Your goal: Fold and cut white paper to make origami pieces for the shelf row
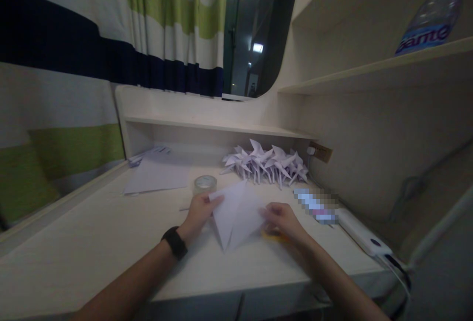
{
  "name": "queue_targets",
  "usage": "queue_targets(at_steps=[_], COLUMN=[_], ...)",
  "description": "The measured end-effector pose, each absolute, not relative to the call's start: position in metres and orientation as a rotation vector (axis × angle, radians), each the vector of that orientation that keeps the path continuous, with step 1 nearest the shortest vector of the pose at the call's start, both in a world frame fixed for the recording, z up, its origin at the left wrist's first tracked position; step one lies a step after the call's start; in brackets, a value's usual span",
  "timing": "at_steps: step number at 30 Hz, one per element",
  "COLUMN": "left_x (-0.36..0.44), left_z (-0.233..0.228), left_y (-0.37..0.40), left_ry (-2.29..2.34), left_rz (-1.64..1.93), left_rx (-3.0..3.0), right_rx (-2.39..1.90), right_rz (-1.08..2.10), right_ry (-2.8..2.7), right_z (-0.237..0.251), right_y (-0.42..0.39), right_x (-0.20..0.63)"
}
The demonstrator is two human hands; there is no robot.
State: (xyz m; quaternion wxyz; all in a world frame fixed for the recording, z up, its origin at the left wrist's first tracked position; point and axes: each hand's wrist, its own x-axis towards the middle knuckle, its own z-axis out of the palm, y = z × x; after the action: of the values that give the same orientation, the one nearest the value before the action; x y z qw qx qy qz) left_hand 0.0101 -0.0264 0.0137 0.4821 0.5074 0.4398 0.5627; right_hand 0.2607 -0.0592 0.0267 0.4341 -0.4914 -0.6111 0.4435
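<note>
A white sheet of paper, with a slit running up from its near corner and a crease above, is held up between my two hands over the desk. My left hand, with a black band on its wrist, pinches the paper's left corner between thumb and fingers. At the right corner, my right hand grips the paper with curled fingers. Something yellow, perhaps scissors handles, lies partly hidden under my right hand. Just behind my left hand sits a roll of clear tape.
Folded paper pinwheels are heaped at the back. A stack of white paper lies at the back left. On the right are a lit phone, a white power strip and cables. A bottle stands on the upper shelf.
</note>
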Motion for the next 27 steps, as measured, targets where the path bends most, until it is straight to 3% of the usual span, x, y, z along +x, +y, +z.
queue_targets(at_steps=[27], left_x=[0.012], left_z=[0.019], left_y=[-0.034], left_ry=[0.860], left_rz=[1.399], left_rx=[1.192], right_rx=[-1.129], right_rz=[1.020], right_ry=[-1.409], right_z=[0.031], right_y=[-0.057], right_x=[0.268])
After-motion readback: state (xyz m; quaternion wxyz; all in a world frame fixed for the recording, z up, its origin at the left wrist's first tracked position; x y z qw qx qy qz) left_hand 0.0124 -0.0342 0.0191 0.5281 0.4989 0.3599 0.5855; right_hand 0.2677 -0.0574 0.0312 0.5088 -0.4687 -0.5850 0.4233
